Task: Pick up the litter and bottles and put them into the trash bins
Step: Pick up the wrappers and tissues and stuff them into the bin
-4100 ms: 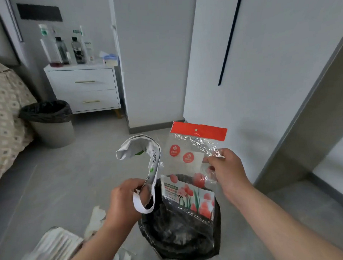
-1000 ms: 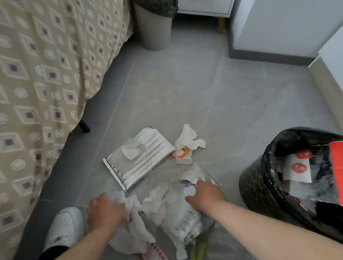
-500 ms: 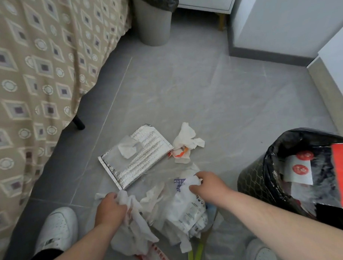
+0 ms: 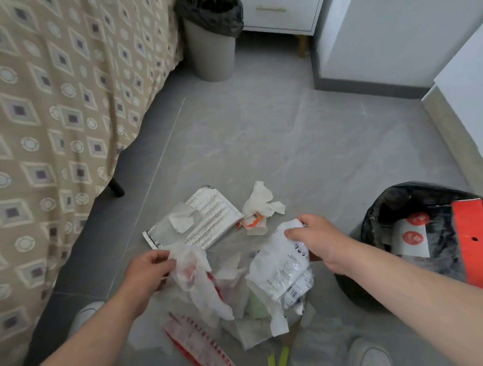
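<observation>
Gripping tissue [image 4: 195, 269] with left hand [image 4: 149, 272], pinching white bag [image 4: 279, 266] with right hand [image 4: 317, 239]. Both held over litter pile [image 4: 251, 327] on floor [image 4: 288, 140], beside black bin [image 4: 383, 202] at right.

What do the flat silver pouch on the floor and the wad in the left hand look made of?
Silver pouch: probably metallised foil film, shiny, its ribbed surface catching the light. Wad in the left hand: seemingly tissue paper, matte white, limp and crumpled, with a pinkish stain.
</observation>
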Available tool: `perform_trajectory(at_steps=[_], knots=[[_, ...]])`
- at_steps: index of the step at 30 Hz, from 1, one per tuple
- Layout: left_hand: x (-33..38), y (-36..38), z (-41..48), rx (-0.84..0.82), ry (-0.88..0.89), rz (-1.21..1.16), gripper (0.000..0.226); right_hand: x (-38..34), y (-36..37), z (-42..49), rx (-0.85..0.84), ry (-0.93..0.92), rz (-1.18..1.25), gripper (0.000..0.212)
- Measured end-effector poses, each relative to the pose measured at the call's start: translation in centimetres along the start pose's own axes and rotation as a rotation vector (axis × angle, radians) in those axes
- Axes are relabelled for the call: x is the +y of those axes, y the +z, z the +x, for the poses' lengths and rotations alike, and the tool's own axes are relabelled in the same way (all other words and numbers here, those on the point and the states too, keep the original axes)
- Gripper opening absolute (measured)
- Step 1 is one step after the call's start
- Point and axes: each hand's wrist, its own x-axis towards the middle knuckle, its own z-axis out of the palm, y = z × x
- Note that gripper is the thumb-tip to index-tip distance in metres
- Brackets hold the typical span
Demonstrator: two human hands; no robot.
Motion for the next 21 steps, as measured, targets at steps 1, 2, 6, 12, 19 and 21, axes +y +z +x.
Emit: perform_trajectory(at_steps=[1, 2, 6, 12, 19, 21], knots=[[0.9, -0.2, -0.3, -0.013, 0.010, -0.025, 0.011, -0.5, -0.4, -0.4, -0.004, -0.002, 0.020, 0.008], [2.0, -0.3, -0.8, -0.027, 0.023, -0.052, 0.012, -0.9, -0.9, -0.9, -0.004, -0.011, 0.039, 0.008], [7.2, 0.1, -3.7, -0.076, 0.119, -0.162, 0.013, -3.6, -3.6, -3.9, 0.021, -0.065, 0.142, 0.009], [15.0, 2.2, -9.6, -0.177, 0.324, -0.201, 0.009, -6.5, -10.4, -10.2, 0.125, -0.210, 0.262, 0.010], [18.9, 10.4, -16.8, -0.291, 0.410, -0.242, 0.010, -5.3, -19.9, -15.8, 0.353, -0.273, 0.485, 0.010], [19.3, 13.6, -18.5, -0.302, 0.415, -0.262, 0.008, -4.0, -23.0, -16.4, 0.420, -0.268, 0.598, 0.010]])
